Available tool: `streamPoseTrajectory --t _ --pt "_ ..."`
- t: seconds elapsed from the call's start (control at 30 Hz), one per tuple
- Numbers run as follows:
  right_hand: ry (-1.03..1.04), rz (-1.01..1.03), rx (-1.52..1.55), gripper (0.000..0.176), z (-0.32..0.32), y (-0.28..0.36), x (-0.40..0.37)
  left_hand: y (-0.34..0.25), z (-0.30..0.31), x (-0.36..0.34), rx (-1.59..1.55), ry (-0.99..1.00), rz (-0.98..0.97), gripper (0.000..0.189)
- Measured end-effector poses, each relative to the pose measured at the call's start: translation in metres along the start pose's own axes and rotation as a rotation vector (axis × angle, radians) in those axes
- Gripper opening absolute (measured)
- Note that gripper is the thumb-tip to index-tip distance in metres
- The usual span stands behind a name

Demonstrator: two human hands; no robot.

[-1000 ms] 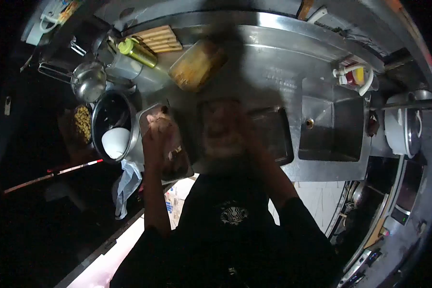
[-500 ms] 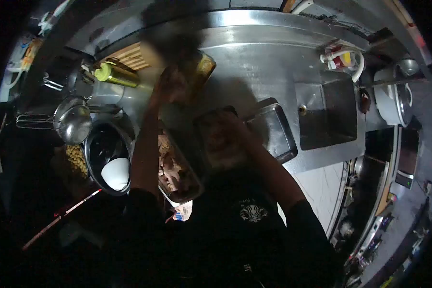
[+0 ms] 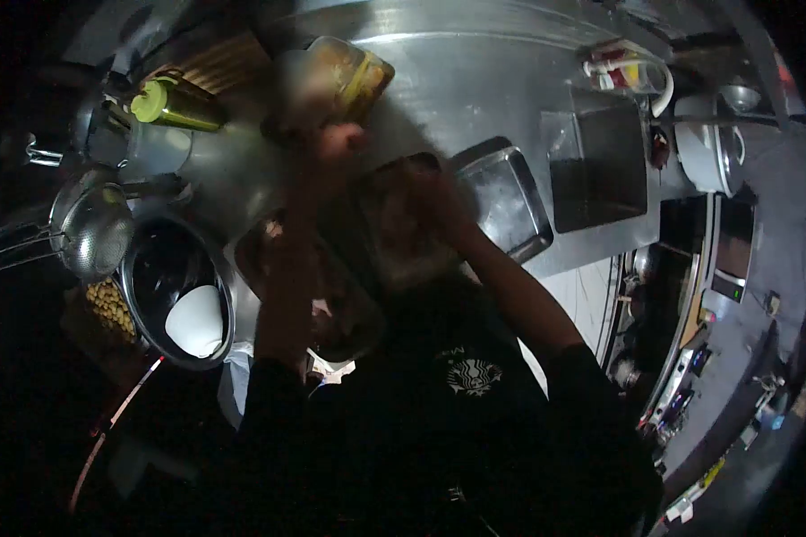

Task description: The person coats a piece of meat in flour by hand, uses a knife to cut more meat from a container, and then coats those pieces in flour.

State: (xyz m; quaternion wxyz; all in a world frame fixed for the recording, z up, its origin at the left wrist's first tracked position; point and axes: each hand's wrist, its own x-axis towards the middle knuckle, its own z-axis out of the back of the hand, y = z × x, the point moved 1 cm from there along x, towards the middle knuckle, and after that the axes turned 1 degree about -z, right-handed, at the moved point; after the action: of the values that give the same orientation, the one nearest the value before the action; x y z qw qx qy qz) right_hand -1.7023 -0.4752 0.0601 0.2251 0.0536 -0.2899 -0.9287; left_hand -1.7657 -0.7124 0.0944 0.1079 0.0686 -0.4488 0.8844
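My left hand [image 3: 331,148] is over the steel counter, near a yellowish rectangular container [image 3: 363,80]. It is blurred, so its grip does not show. Deep in shadow, my right hand [image 3: 432,199] is at a dark metal tray [image 3: 424,163] whose contents are hard to make out. Its fingers cannot be told apart from the tray. Below my left forearm lies another metal tray [image 3: 354,338] holding pale pieces that look like meat. A third, bare metal tray [image 3: 510,192] is to the right of my right hand.
A sink basin [image 3: 600,166] is set into the counter at right. At left are a green-lidded bottle [image 3: 179,106], a strainer [image 3: 94,228], and a black tub [image 3: 166,268] with a white bowl [image 3: 195,322] inside. A white pot [image 3: 703,152] stands far right.
The view has shifted and turned. My left hand has come nearer my body, away from the yellowish container. My right hand stays at the dark tray.
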Motion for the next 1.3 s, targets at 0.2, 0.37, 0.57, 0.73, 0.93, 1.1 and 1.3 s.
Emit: streamPoseTrajectory --t 0.2,0.37,0.57,0.73,0.93,1.1,1.3 --pt "0.036 0.002 0.262 0.031 0.009 -0.006 0.005 -0.068 -0.056 -0.049 0.16 0.334 0.041 0.035" --pt "0.027 0.096 -0.245 0.032 -0.01 -0.039 0.002 -0.072 -0.083 -0.066 0.402 0.33 -0.057 0.039" --pt "0.064 -0.287 0.207 0.036 0.008 -0.016 0.016 -0.048 -0.11 -0.088 0.554 0.436 0.125 0.025" --pt "0.125 -0.312 0.265 0.039 0.005 -0.032 0.018 -0.111 -0.061 -0.081 0.151 0.379 0.495 0.034" --pt "0.27 -0.065 0.437 0.041 0.008 -0.047 0.032 -0.086 -0.063 -0.09 -0.101 0.411 0.31 0.037" --pt "0.23 -0.151 0.407 0.033 -0.012 -0.067 0.027 -0.079 0.026 -0.044 -0.308 0.334 0.206 0.03" --pt "0.3 -0.263 0.092 0.028 0.022 0.013 0.029 0.007 0.073 0.043 -0.022 0.13 0.175 0.025"
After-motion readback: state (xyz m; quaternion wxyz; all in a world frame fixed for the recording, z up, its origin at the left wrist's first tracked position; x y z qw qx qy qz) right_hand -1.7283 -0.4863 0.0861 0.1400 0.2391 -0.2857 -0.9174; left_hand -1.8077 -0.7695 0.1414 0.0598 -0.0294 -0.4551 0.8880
